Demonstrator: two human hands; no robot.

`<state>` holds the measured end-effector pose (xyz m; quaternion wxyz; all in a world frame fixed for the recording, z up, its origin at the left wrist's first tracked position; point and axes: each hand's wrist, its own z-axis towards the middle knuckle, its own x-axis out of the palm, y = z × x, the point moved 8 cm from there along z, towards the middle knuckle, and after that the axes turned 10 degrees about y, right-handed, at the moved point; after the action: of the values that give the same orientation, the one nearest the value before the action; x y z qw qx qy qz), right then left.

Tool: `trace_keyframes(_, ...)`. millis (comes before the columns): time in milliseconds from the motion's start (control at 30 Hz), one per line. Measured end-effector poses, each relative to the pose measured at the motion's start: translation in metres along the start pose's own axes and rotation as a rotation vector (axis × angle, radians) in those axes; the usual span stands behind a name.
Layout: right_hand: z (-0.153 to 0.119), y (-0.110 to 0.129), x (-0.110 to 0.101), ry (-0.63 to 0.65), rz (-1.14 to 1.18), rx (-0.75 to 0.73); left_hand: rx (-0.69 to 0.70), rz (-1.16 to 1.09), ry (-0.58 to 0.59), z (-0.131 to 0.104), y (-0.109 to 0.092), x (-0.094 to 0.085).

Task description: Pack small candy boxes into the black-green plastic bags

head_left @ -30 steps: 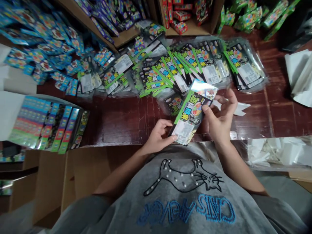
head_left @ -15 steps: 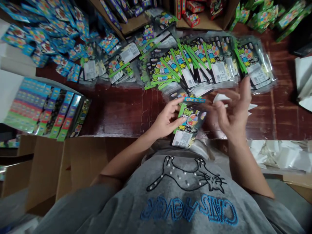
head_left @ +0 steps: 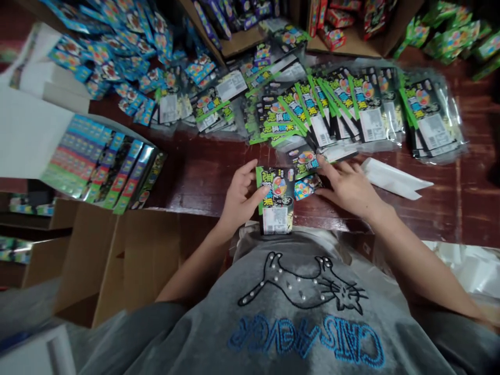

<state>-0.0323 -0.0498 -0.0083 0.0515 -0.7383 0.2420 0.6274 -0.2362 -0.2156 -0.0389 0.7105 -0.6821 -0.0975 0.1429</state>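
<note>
Between the fingers of the left hand [head_left: 240, 200] a black packet [head_left: 276, 200] is clamped, the right hand [head_left: 349, 190] spread beside a blue packet [head_left: 306, 187].

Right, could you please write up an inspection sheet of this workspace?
Surface: glossy dark red-brown table, pale streaks at right.
Job's things: flat black packet with green edge; small blue printed packet to its right.
Clutter: overlapping black-and-green packets in clear plastic; heaped blue packets; folded white paper.
Grippers: left hand holds the black packet; right hand at the small one.
Cables: nothing seen.
Surroundings: brown cardboard boxes below left.
</note>
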Motion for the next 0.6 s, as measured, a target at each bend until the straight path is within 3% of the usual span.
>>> trace_keyframes(100, -0.006, 0.000, 0.012, 0.013, 0.077, -0.022, 0.009, -0.016, 0.060, 0.007, 0.000, 0.009)
trace_keyframes(200, -0.009, -0.009, 0.010, -0.042, 0.307, -0.059, 0.042, -0.039, 0.106, 0.012, -0.004, 0.018)
trace_keyframes(267, -0.014, -0.020, -0.008, -0.176, 0.508, -0.059, 0.056, -0.046, 0.121, 0.014, -0.008, 0.024)
trace_keyframes(333, -0.023, -0.031, -0.039, -0.421, 0.662, -0.034, 0.070, -0.048, 0.131, 0.017, -0.014, 0.032)
trace_keyframes(400, -0.033, -0.034, -0.072, -0.673, 0.726, -0.030, 0.088, -0.054, 0.151, 0.021, -0.021, 0.044)
trace_keyframes(467, -0.035, -0.030, -0.093, -0.793, 0.719, -0.044, 0.105, -0.068, 0.179, 0.026, -0.028, 0.058)
trace_keyframes(533, -0.027, -0.022, -0.098, -0.732, 0.675, -0.067, 0.116, -0.075, 0.199, 0.029, -0.030, 0.066)
trace_keyframes(600, -0.018, -0.018, -0.088, -0.592, 0.607, -0.071, 0.110, -0.056, 0.166, 0.029, -0.028, 0.060)
